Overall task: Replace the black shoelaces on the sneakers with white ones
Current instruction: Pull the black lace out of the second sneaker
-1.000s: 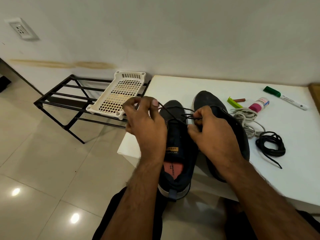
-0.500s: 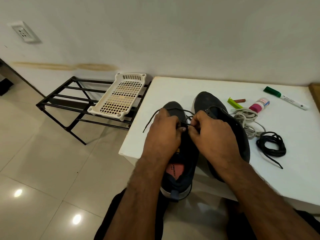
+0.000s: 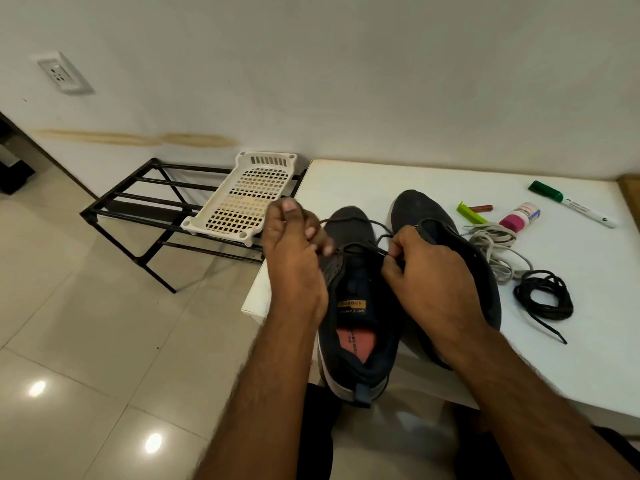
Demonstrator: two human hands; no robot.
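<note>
Two dark sneakers lie on the white table (image 3: 415, 178). The left sneaker (image 3: 360, 327) hangs its heel over the near edge and has a black lace (image 3: 360, 221) looped across its toe eyelets. My left hand (image 3: 294, 251) pinches one end of that lace at the sneaker's left side. My right hand (image 3: 429, 271) pinches the lace at the sneaker's right side and covers part of the right sneaker (image 3: 422, 209). A removed black lace (image 3: 543, 296) lies coiled on the table to the right. A pale whitish lace (image 3: 495, 244) lies bundled beside it.
A green-capped marker (image 3: 571, 207), a small pink-and-white bottle (image 3: 519, 216), a green clip (image 3: 469, 213) and a small brown stick sit at the table's back right. A white perforated tray (image 3: 249, 199) rests on a black metal rack (image 3: 145, 209) left of the table. Tiled floor lies below.
My left hand has pulled up and leftward from the sneaker's middle with the lace end, drawing the lace through the eyelets. My right hand stays at the right eyelets.
</note>
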